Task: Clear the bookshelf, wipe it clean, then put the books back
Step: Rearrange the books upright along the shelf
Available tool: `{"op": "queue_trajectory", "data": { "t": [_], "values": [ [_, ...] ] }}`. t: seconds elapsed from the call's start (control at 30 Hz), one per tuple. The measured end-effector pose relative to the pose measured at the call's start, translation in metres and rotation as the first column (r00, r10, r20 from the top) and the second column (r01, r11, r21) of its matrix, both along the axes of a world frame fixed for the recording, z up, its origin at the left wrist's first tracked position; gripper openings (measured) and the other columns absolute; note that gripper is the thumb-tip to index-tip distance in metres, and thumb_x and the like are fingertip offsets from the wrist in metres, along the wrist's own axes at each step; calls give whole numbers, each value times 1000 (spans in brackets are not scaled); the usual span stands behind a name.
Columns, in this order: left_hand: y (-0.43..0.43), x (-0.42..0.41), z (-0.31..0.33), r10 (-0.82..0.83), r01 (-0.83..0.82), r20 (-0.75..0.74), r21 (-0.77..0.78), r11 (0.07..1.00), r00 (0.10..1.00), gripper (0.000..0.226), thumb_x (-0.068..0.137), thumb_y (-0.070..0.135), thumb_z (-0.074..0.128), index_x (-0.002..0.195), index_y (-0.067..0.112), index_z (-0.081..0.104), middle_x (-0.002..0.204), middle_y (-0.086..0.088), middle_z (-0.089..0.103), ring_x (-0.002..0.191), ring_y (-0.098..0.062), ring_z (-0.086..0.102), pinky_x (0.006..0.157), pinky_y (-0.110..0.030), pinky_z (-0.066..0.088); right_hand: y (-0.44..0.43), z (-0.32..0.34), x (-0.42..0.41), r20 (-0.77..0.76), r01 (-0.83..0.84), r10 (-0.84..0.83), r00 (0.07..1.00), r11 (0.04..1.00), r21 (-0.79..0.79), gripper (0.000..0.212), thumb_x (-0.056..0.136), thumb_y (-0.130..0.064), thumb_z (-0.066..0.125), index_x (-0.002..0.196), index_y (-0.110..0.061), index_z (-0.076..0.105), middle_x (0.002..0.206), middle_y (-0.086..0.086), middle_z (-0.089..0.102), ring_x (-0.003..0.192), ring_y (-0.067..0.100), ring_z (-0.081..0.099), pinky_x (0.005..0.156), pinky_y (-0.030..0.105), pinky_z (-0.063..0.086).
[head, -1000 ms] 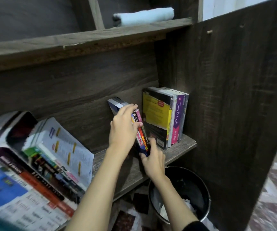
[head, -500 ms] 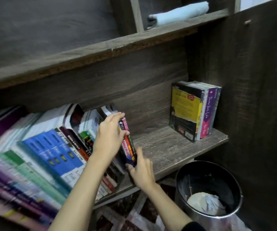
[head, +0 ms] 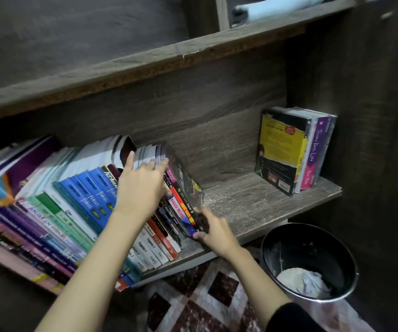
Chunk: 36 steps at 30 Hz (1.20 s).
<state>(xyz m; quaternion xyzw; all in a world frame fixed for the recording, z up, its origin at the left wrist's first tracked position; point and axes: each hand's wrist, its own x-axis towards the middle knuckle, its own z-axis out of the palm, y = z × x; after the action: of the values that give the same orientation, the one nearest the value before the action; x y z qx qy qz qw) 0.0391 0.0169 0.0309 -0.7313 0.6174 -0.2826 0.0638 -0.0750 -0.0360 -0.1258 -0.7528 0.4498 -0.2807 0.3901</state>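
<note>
Change: small-book bundle [head: 183,188] stood beside yellow book [head: 281,149] 1 s ago; now well left of it, leaning on big row [head: 78,200].
L hand [head: 143,188]: fingers nearly straight, pressing bundle tops.
R hand [head: 213,232]: thumb + fingers pinch bundle's lower corner.
Meaning: prob. put-back step, bundle nearly placed.

Head camera looks forward and down, near the bookshelf [head: 253,202].

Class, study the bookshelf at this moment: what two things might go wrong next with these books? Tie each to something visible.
1. The leaning row has no bookend; only the left hand on top and the right hand gripping the end books steady it, so it may topple once released.
2. The open bin stands below the shelf edge; a slipped book might land inside.
</note>
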Motion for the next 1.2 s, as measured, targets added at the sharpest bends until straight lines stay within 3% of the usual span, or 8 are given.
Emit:
{"op": "queue_trajectory", "data": {
  "t": [0.1,0.23,0.4,0.5,0.63,0.8,1.03,1.2],
  "values": [
    [0,-3,4,17,-16,-63,10,1000,998,75,89,49,55,150,22,21,149,-3,38,138,-24,34,114,-36,19,-2,-4,-1,42,-3,2,999,1000,15,62,85,-16,70,137,-31,42,123,13,56,113,27,55,97,39,45],
    [-1,-5,4,23,-29,-181,-31,999,983,72,84,43,64,146,23,34,132,-4,56,126,-33,45,88,-40,46,-2,-5,2,43,-12,13,999,1000,-3,61,87,-13,66,139,-30,40,122,12,54,109,24,55,91,35,47],
    [-5,-3,-2,-13,-10,-174,-129,992,985,61,87,34,64,141,20,42,119,-7,62,110,-31,55,78,-38,46,-7,-8,5,19,2,-1,1000,998,-67,55,89,-7,63,136,-27,43,115,8,62,76,-1,55,75,23,46],
    [-7,-3,-5,-23,-6,-163,-175,985,986,56,87,31,66,137,18,46,112,-11,64,106,-33,57,77,-38,46,-8,-9,10,-2,67,-67,998,992,-105,48,88,-6,63,131,-22,47,103,7,68,86,12,62,80,30,51],
    [-8,-2,-8,-9,-16,-136,-182,983,991,53,87,30,66,134,18,47,111,-10,63,104,-31,58,76,-36,46,-13,-16,12,48,131,-128,991,988,-80,37,86,-4,65,121,-15,60,97,2,71,64,-12,53,77,18,46],
    [-8,-2,-6,-19,-6,-140,-180,984,990,58,85,40,65,136,19,46,113,-8,63,107,-29,58,77,-35,47,-15,-20,14,65,150,-147,987,987,-52,40,82,-16,72,122,-14,64,110,6,71,106,21,63,92,34,49],
    [-8,-6,-6,23,-53,-163,-186,981,986,53,87,44,58,132,17,51,113,-9,64,105,-30,60,76,-35,47,-16,-24,11,-11,147,-150,989,981,-128,38,90,-27,64,127,-20,61,107,5,72,104,20,64,86,28,45],
    [-9,-9,-10,21,-67,-216,-209,976,976,49,90,38,58,131,13,51,114,-11,63,109,-30,57,80,-37,46,-12,-32,13,-194,60,-130,972,941,-332,46,100,-27,48,144,-24,39,107,-3,72,99,24,66,82,32,50]
  ]
}}
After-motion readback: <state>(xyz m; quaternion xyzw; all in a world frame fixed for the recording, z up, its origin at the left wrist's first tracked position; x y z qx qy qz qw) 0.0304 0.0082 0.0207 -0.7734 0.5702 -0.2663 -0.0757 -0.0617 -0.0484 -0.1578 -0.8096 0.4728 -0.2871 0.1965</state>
